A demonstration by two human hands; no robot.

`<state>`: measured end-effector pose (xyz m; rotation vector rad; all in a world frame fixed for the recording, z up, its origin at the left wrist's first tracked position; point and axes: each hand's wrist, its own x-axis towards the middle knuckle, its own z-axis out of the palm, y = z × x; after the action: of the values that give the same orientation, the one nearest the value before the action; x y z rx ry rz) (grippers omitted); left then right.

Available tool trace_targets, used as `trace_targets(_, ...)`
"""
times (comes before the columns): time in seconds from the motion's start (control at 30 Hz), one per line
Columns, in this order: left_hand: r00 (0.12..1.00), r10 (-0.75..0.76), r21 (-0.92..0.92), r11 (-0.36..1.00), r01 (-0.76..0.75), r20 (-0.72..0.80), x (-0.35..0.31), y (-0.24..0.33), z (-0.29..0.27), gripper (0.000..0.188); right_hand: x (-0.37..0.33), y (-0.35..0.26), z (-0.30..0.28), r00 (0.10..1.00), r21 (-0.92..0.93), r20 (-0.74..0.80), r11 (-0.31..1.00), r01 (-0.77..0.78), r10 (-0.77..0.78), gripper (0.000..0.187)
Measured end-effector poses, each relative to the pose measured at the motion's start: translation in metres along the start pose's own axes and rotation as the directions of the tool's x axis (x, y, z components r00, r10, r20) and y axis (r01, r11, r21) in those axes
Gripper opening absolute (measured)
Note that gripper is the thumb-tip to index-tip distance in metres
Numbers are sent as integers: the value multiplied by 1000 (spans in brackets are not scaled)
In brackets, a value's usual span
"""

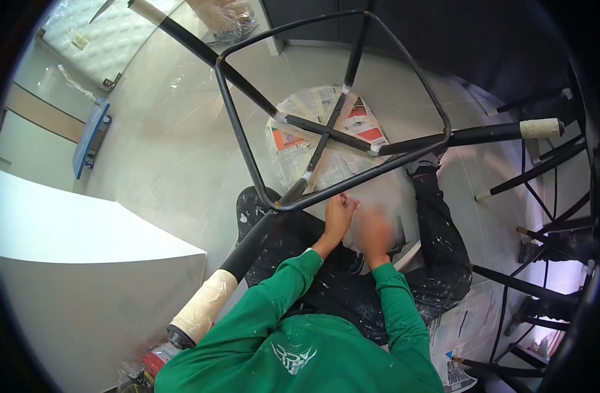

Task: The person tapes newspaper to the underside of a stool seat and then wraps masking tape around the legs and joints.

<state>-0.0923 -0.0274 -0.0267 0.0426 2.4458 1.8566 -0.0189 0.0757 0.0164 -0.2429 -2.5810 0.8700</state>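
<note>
In front of me stands an upturned stool with black legs and a square black foot ring. Cream masking tape wraps the leg ends. Newspaper covers the round seat beneath, with strips of tape across it. Close to the near edge of that seat, my left hand is closed in a pinch; whatever it holds, if anything, is too small to name. Beside it, my right hand is smeared by blur, so its fingers and any thing in them cannot be made out.
More black stool legs stick out along the right side. Newspaper sheets lie on the floor there. A blue wheeled dolly stands at the left, beyond a white panel. Plastic-wrapped goods sit at the back.
</note>
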Motion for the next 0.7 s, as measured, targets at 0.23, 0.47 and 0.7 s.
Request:
trace_targets(0.23, 995, 97, -150, 984, -95, 5, 43, -25, -9, 13, -16, 58, 38, 987, -233, 158, 970, 73, -36, 44)
trace_targets(0.47, 943, -34, -167, 981, 95, 332, 58, -14, -25, 11, 13, 58, 44, 920, 322, 120, 862, -392, 373, 39)
trace_targets(0.7, 902, -40, -79, 994, 82, 430, 58, 12, -24, 13, 32, 40, 66, 789, 764, 376, 319, -560, 485, 28)
